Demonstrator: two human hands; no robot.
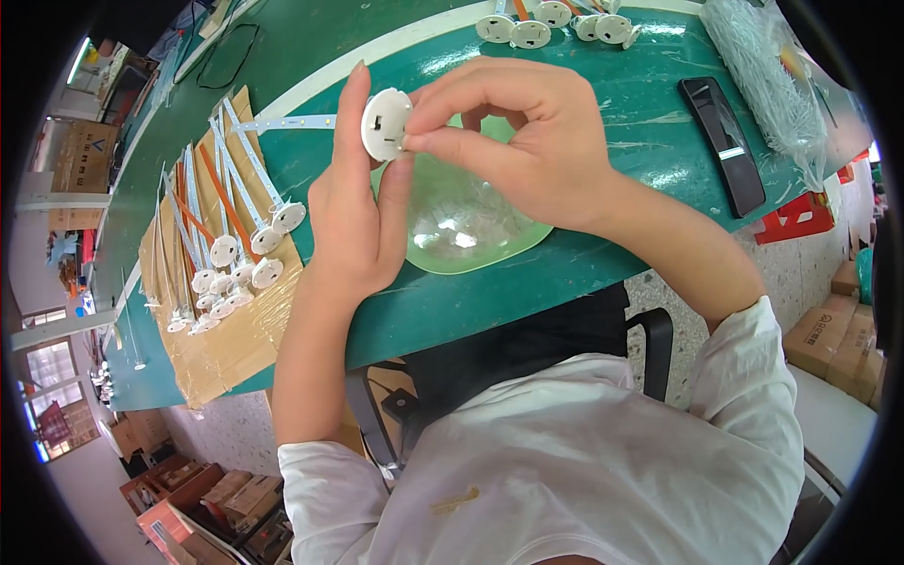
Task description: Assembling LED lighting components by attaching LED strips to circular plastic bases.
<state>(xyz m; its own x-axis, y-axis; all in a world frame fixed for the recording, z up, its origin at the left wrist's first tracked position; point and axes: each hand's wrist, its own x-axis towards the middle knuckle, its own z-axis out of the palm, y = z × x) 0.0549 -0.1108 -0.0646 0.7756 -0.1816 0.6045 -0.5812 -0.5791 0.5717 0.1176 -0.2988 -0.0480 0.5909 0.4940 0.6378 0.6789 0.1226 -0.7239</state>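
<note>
Upright in my left hand (353,221) is a round white plastic disc (379,141) with small slots, its edge held between thumb and fingers. From behind that hand a white LED strip (292,122) runs off to the left, seemingly joined to the disc. My right hand (551,141) pinches thumb and index finger together at the disc's right rim. Whatever lies between those fingertips is too small to make out. Below both hands a translucent green bowl (461,254) stands on the green table (452,320), its contents unclear.
Several similar discs with strips (224,250) lie on brown cardboard (221,353) at the left. More white discs (530,35) sit at the far edge. On the right are a black phone (723,148) and a clear plastic bag (767,85) of thin pale pieces.
</note>
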